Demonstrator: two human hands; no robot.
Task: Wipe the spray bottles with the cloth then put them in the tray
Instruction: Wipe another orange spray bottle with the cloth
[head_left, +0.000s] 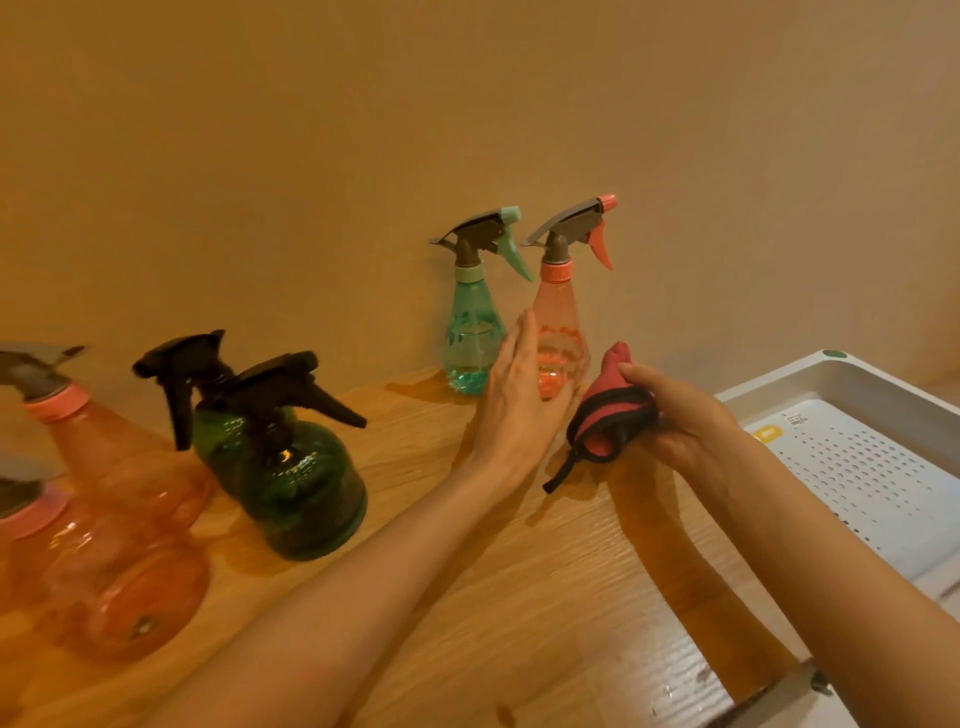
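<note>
Two slim spray bottles stand upright against the wall: a teal one and an orange-pink one to its right. My left hand reaches between them with straight fingers, its palm facing the orange-pink bottle's lower body. My right hand grips a bunched red cloth with black trim just right of that bottle. The white tray with a perforated insert sits at the right. A round dark green bottle and two orange round bottles stand at the left.
All bottles rest on a wooden tabletop that runs along a plain tan wall. The table's near right corner shows below the tray, with a few wet spots on it. A yellow sticker lies on the tray's insert.
</note>
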